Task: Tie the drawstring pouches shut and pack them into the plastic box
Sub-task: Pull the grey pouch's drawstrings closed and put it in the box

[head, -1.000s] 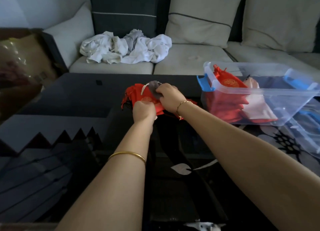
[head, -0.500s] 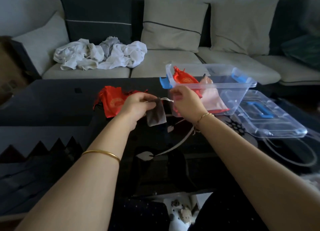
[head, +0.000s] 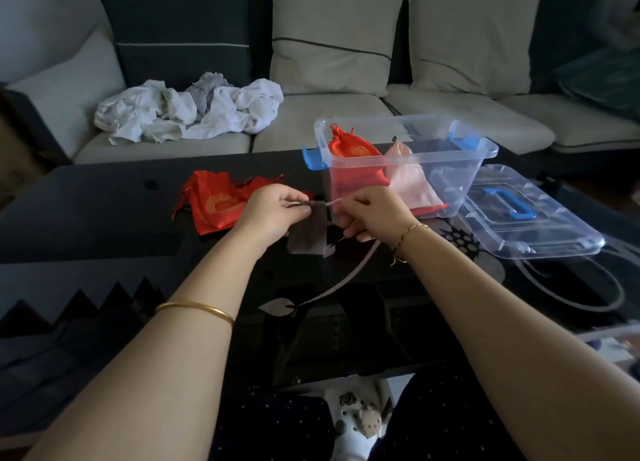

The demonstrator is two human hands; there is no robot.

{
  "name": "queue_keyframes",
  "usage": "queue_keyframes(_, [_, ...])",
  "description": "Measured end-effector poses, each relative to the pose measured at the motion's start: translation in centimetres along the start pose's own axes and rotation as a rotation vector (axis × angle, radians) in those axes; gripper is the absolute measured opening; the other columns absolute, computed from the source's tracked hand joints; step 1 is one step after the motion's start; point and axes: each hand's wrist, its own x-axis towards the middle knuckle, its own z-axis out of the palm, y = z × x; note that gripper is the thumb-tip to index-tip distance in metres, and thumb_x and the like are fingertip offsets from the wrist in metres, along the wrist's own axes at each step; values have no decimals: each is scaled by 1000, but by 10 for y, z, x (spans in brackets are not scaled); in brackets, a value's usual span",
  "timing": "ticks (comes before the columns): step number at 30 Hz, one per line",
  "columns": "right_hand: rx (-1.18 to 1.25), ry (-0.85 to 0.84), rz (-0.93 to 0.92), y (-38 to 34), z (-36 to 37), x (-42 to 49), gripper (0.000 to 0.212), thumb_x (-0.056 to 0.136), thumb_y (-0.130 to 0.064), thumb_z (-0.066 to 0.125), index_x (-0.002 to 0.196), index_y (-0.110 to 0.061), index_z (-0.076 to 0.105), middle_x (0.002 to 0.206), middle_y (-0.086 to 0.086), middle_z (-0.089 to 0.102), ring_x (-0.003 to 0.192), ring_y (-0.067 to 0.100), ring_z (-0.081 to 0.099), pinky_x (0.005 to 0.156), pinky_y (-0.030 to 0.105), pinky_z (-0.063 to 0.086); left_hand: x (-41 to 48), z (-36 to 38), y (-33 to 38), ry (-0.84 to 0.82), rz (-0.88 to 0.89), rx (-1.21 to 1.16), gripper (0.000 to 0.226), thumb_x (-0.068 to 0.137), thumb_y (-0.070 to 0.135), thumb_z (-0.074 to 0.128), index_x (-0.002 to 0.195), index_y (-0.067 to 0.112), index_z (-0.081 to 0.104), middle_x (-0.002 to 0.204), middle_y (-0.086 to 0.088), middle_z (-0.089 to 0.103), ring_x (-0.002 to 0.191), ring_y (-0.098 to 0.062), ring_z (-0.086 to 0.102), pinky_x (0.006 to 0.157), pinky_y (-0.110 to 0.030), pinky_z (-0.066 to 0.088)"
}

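Right now my left hand (head: pixel 273 211) pinches the gathered neck of a grey drawstring pouch (head: pixel 308 235), which hangs from my fingers over the dark tabletop (head: pixel 104 211). My right hand (head: pixel 372 215), close beside it, pinches the pouch's pale cord (head: pixel 329 202). Loose red pouches (head: pixel 214 206) lie just behind my left hand, and beyond my right hand stands the clear plastic box (head: pixel 450 170), with a tied red pouch (head: pixel 353 163) and a pink pouch (head: pixel 412 180) leaning at its left end and its lid (head: pixel 526 215) flat alongside.
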Motion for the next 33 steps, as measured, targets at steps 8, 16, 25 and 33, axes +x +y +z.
queue_keyframes(8, [149,-3,77,4,-2,-3,19,94,-17,53,85,-5,64,77,7,66,61,14,64,48,17,51,-3,1,-1,-28,116,401,15,90,20,61,92,13,74,85,0,68,79,-16,62,64,-28,45])
queue_keyframes(16, [257,96,164,7,-4,-3,29,97,-16,45,70,-11,56,65,5,59,53,13,58,47,20,49,-3,-7,-3,13,48,380,24,91,21,59,80,4,72,77,-10,68,62,-15,56,54,-22,41])
queue_keyframes(25, [478,157,367,7,-10,2,24,95,-18,47,73,-13,54,64,1,57,55,10,56,51,23,45,-4,-13,1,136,-73,227,26,97,20,47,78,12,63,73,3,56,69,-8,50,70,-29,41])
queue_keyframes(33, [414,94,517,5,6,4,26,94,-12,46,68,-11,49,63,4,51,50,10,51,45,20,42,0,2,27,80,-238,-762,30,99,18,41,70,16,48,97,-3,70,100,-16,64,78,-28,47])
